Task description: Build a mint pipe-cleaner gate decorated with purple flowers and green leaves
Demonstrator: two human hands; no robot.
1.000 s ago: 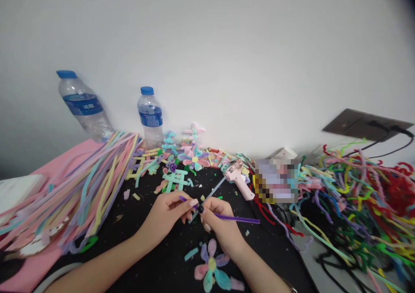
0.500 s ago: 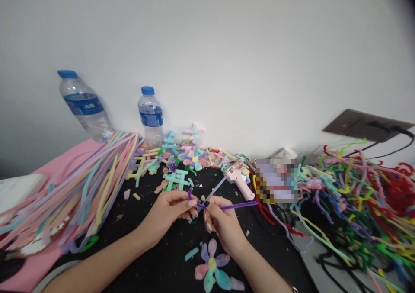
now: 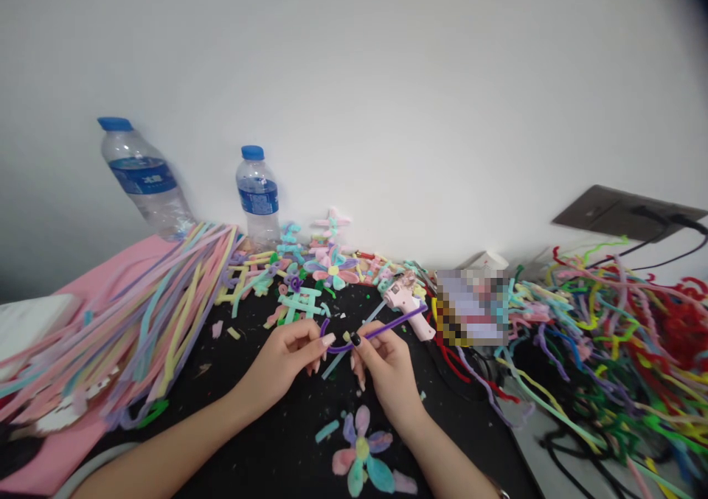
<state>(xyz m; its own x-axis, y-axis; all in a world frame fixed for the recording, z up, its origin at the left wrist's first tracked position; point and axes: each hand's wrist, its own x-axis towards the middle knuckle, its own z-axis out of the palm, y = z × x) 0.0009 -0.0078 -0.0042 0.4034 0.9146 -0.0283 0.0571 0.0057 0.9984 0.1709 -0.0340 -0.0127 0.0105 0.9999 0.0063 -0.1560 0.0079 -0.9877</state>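
Note:
A purple pipe cleaner (image 3: 395, 323) runs between my two hands over the black tabletop. My left hand (image 3: 296, 351) pinches it near one end, which curls upward past the fingers. My right hand (image 3: 384, 363) grips it between thumb and forefinger, and the long free part slants up to the right, in front of the glue gun. Between the hands the pipe cleaner sags in a shallow curve. Below them lies a pipe-cleaner flower (image 3: 361, 450) with pastel petals and a yellow centre. Beside the flower is a short light-blue piece (image 3: 327, 431).
A pink glue gun (image 3: 411, 309) with a glue stick in it lies behind my right hand. Pastel pipe cleaners (image 3: 182, 292) fan out at left; a tangled colourful heap (image 3: 597, 351) fills the right. Two water bottles (image 3: 257, 193) stand by the wall, below and left of a socket (image 3: 608, 215).
My right hand has turned slightly, so the purple pipe cleaner's long part has swung from nearly level to slanting upward. The stretch between my hands now bows downward more.

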